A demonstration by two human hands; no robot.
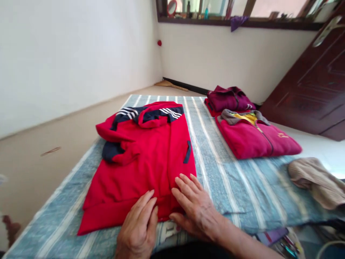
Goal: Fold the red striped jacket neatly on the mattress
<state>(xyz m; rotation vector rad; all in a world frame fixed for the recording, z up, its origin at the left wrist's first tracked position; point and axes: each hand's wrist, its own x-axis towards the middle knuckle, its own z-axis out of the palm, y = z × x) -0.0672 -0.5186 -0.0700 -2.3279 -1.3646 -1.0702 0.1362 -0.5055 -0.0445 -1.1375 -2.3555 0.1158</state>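
Observation:
A red jacket (151, 162) with navy patches and white stripes lies on the blue-and-white striped cloth (229, 190). Its upper left part is bunched, with a sleeve folded over the front. My left hand (140, 223) rests on the jacket's near hem, fingers extended and pointing away from me. To its right, my right hand (191, 205) lies on the near right corner of the jacket with its fingers spread. Both palms face down on the fabric.
A folded magenta jacket (256, 138) and a folded purple garment (229, 99) lie at the back right. A beige cloth (318, 180) is at the right edge. Behind stand white walls and a dark red door (309, 86). Assorted items (283, 242) sit below the near right edge.

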